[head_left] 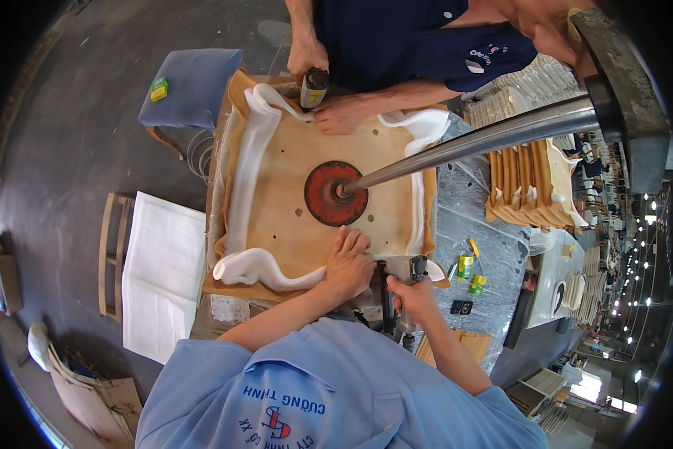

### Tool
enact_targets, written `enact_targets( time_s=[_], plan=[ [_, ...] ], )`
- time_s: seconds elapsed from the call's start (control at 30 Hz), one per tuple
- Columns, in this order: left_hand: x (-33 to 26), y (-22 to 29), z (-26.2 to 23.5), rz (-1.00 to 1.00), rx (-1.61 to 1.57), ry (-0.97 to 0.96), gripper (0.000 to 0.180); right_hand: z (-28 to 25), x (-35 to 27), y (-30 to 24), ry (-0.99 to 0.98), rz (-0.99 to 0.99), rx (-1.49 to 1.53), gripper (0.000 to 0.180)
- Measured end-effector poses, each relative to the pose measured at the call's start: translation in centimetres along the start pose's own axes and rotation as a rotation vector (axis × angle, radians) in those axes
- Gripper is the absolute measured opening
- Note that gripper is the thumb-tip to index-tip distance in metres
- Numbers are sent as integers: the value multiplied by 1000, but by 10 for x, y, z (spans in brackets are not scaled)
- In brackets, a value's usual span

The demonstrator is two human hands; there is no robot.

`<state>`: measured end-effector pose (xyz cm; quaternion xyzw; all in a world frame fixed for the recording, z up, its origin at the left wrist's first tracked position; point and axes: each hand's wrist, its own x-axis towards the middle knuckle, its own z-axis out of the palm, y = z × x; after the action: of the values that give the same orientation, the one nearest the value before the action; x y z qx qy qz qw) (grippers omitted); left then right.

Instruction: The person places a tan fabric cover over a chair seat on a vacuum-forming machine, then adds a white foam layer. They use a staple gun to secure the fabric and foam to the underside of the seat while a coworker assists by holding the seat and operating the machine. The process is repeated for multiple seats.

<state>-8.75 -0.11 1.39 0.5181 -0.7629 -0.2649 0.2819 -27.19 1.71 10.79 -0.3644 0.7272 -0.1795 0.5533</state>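
Pneumatic gun (406,266) is gripped in the right hand (415,295), its head laid crosswise just beside the left hand (349,263), nearer the brown panel (280,202) ahead. Whether anything is pinched by the left's curled fingers cannot be told. Small green-yellow boxes (465,267) are set rightward, contents unseen.
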Motion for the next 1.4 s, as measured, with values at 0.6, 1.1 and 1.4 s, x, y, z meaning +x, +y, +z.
enact_targets(
  time_s=[0.6, 1.1, 1.4],
  plan=[
    [3, 1, 1, -57, -79, 44, 17, 4, 3, -8, 11, 40, -12, 20],
    [-11, 37, -114, -376, -547, -341, 22, 11, 1, -20, -14, 22, -45, 26],
    [-91, 0, -150, 90, 173, -333, 33, 12, 2, -16, -7, -6, -92, 37]
  ],
)
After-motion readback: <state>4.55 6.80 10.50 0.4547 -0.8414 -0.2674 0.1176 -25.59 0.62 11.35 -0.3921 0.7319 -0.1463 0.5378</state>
